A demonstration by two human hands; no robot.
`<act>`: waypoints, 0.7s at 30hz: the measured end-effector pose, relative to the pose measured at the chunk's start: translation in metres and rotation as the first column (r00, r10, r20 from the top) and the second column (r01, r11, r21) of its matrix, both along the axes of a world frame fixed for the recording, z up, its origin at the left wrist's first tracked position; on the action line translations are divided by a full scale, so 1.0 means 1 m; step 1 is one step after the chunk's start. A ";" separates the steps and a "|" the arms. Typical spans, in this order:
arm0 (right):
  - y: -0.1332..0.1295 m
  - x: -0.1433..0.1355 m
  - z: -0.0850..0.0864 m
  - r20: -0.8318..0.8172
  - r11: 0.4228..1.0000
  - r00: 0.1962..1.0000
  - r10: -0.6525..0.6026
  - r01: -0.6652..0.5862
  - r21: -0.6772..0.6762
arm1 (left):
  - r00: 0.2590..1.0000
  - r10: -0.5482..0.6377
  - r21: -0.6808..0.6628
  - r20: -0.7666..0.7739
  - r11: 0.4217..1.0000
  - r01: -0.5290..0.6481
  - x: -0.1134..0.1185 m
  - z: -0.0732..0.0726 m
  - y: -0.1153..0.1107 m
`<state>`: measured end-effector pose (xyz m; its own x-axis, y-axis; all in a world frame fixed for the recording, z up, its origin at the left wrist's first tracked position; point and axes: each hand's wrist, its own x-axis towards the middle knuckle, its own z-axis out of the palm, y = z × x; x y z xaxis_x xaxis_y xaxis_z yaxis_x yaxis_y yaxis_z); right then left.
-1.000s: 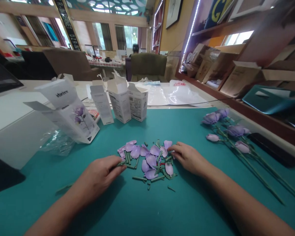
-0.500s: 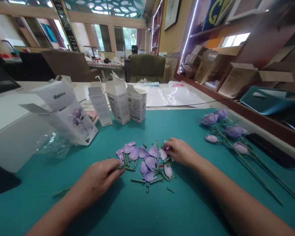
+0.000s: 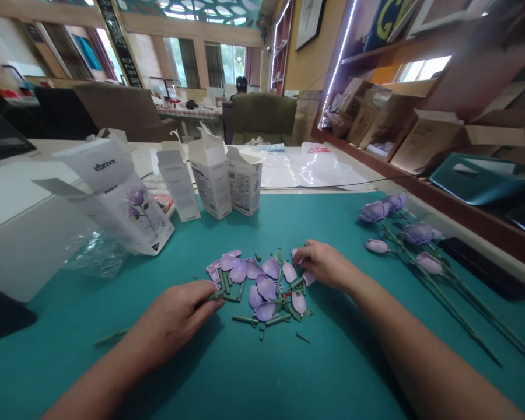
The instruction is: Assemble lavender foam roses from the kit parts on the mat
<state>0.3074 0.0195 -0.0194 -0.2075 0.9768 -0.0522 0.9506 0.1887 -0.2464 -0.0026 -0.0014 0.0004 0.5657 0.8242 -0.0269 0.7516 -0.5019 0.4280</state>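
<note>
My left hand (image 3: 181, 312) is closed in a pinch on a green stem piece (image 3: 216, 296), left of a pile of loose plastic flower parts. My right hand (image 3: 326, 263) works at the pile's right edge, its fingers pinched against a light purple petal (image 3: 294, 253); I cannot tell whether the petal is lifted. Between the hands lie several purple petals (image 3: 266, 287), a star-shaped green leaf piece (image 3: 282, 303), and short green stem tubes (image 3: 245, 319). A pale petal (image 3: 308, 278) lies just under my right hand.
Finished purple flowers (image 3: 420, 233) on long stems lie at the right beside a black phone-like slab (image 3: 485, 268). An opened flower box (image 3: 135, 216) and crumpled clear plastic (image 3: 98, 254) are at the left. White cartons (image 3: 210, 181) stand behind on the green mat (image 3: 315, 216).
My right hand has shifted slightly up and right, and a pale petal below it now shows more. The left hand keeps its hold on the stem piece, almost still.
</note>
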 end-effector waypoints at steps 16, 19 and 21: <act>0.010 -0.013 0.016 0.261 0.975 0.944 0.204 -0.172 -0.142 | 0.999 -0.011 -0.026 0.037 1.000 0.012 0.001 0.006 -0.002; 0.013 -0.015 0.015 0.283 0.977 0.940 0.189 -0.150 -0.154 | 1.000 0.001 -0.036 0.019 0.999 0.000 0.002 0.008 -0.005; 0.012 -0.016 0.014 0.291 0.979 0.940 0.176 -0.137 -0.151 | 0.999 0.000 -0.049 0.033 0.999 0.002 0.002 0.011 -0.008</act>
<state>0.2918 0.0320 -0.0059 -0.3124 0.9146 -0.2568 0.9448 0.3271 0.0158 -0.0010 -0.0093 0.0113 0.5676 0.8219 -0.0482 0.7363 -0.4805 0.4765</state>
